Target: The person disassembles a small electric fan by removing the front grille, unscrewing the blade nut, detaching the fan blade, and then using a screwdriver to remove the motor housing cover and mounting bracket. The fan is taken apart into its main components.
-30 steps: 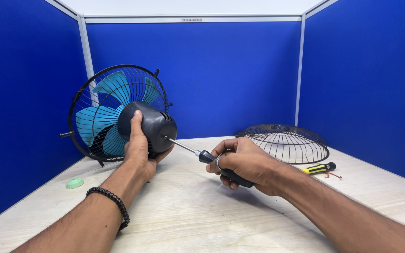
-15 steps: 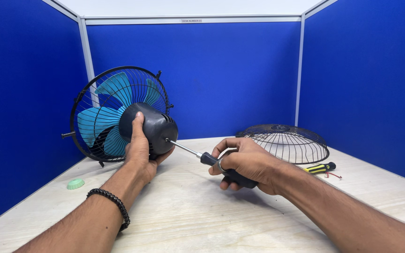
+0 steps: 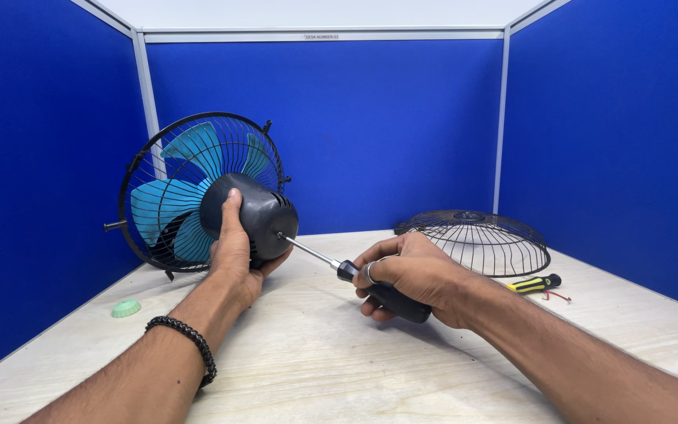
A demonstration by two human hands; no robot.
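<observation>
The left hand (image 3: 233,255) wraps the black motor housing (image 3: 254,216) of the fan (image 3: 198,192), fingers (image 3: 231,216) closed around it, holding it tilted just above the surface (image 3: 339,361). The right hand (image 3: 410,275) grips the black handle of a screwdriver (image 3: 355,275), its tip set against the back of the housing, just right of the left fingers. This looks like work on a screw at the rear of the motor. It calls for the tip kept seated and in line while the left hand braces the fan. The rear grille cups the blue blades (image 3: 174,204). Beyond the right fingers a loose front grille (image 3: 476,239) lies dome-up, with a yellow-black screwdriver (image 3: 535,283) just beside it. A green cap (image 3: 126,308) sits left of the left wrist.
</observation>
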